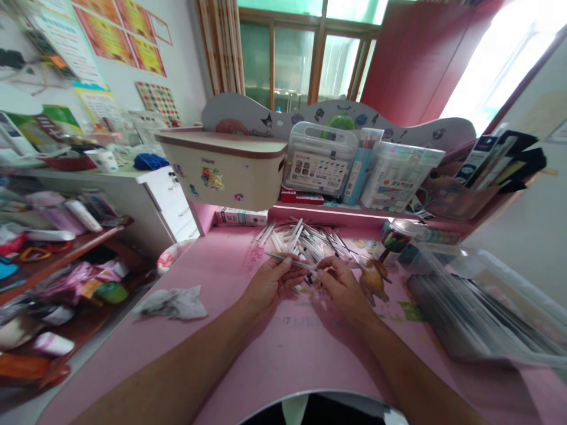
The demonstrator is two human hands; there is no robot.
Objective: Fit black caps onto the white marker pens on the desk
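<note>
Left hand (pixel 275 278) pinches a slim, pen-like stick (pixel 302 264), whitish with a greyish left tip, above the pink desk (pixel 301 348); right hand (pixel 340 282) bunched at its other end, grip unclear; loose white stick pile (pixel 296 236) just beyond; lidded cream bin (pixel 233 174) farther back.

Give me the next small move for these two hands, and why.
Probably best to steady the slim rod with the left hand and adjust its right end with the right hand: the left pinches it, and the right is curled close to that end.
</note>
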